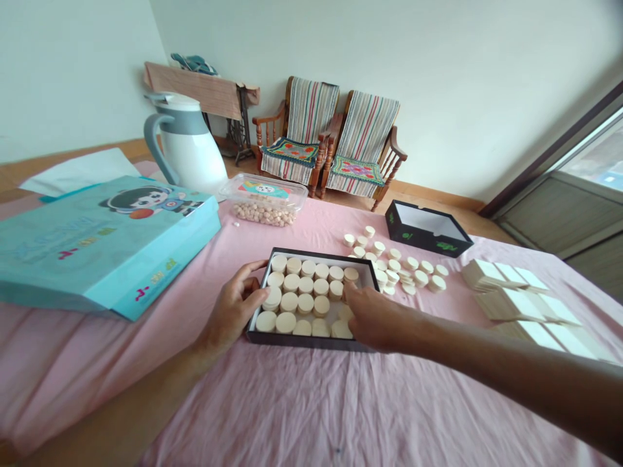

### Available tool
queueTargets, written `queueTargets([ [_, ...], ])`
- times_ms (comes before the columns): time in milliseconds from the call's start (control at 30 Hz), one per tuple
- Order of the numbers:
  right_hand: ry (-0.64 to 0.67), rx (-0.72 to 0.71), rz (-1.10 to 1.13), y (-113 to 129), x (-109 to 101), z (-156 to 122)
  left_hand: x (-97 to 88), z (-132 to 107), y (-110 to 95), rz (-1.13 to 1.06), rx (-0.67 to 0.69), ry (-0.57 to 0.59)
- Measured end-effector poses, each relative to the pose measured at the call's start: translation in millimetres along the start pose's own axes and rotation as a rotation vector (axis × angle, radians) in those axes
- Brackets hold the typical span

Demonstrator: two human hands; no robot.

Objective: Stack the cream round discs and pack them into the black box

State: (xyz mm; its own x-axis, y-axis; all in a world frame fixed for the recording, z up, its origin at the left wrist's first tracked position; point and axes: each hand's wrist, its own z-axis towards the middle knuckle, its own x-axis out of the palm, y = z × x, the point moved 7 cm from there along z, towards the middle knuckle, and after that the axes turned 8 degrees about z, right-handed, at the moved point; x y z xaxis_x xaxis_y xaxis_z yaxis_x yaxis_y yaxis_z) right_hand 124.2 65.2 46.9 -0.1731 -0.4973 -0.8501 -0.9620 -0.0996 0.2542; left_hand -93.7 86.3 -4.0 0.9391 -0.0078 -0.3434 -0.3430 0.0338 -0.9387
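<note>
A shallow black box (311,344) with a pale inside sits on the table, holding rows of round cream discs (305,285), some of them stacked. My left hand (236,298) grips the box's left wall, its fingers curled outside and its thumb over the rim beside a stack. Over the right side of the box, my right hand (370,318) reaches in with its fingers closed among the discs. What those fingers hold, if anything, is hidden behind the hand. Loose discs (393,264) lie scattered just beyond the box to the right.
A black lid (428,243) lies behind the loose discs. Stacks of pale square tiles (516,303) stand at the right. A turquoise carton (111,240), a white jug (187,152) and a clear plastic tub (265,201) of small nuts occupy the left. Pink cloth (292,415) covers the table.
</note>
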Motion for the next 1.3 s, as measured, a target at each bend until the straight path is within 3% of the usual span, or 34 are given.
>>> queueTargets([
  [367, -0.09, 0.05, 0.186, -8, 0, 10, 0.3, 0, 1, -0.007, -0.009, 0.007],
  [500, -0.061, 0.015, 0.215, -8, -2, 8, 0.0, 0, 1, -0.003, -0.006, 0.001],
  [567, -0.099, -0.03, 0.136, -11, -16, 6, 0.2, 0, 0, -0.009, -0.003, 0.004],
  [700, -0.32, -0.168, -0.099, -20, -58, 4, 0.2, 0, 0, -0.013, -0.003, 0.009],
  [767, -0.363, -0.226, -0.198, -23, -67, 4, 0.2, 0, -1, -0.012, -0.002, 0.009],
  [1000, -0.326, -0.262, -0.481, -8, -40, 3, 1.1, -2, 0, -0.013, -0.003, 0.008],
  [1300, -0.305, -0.243, -0.549, -7, -18, 19, -0.4, 0, 0, -0.009, -0.009, 0.006],
])
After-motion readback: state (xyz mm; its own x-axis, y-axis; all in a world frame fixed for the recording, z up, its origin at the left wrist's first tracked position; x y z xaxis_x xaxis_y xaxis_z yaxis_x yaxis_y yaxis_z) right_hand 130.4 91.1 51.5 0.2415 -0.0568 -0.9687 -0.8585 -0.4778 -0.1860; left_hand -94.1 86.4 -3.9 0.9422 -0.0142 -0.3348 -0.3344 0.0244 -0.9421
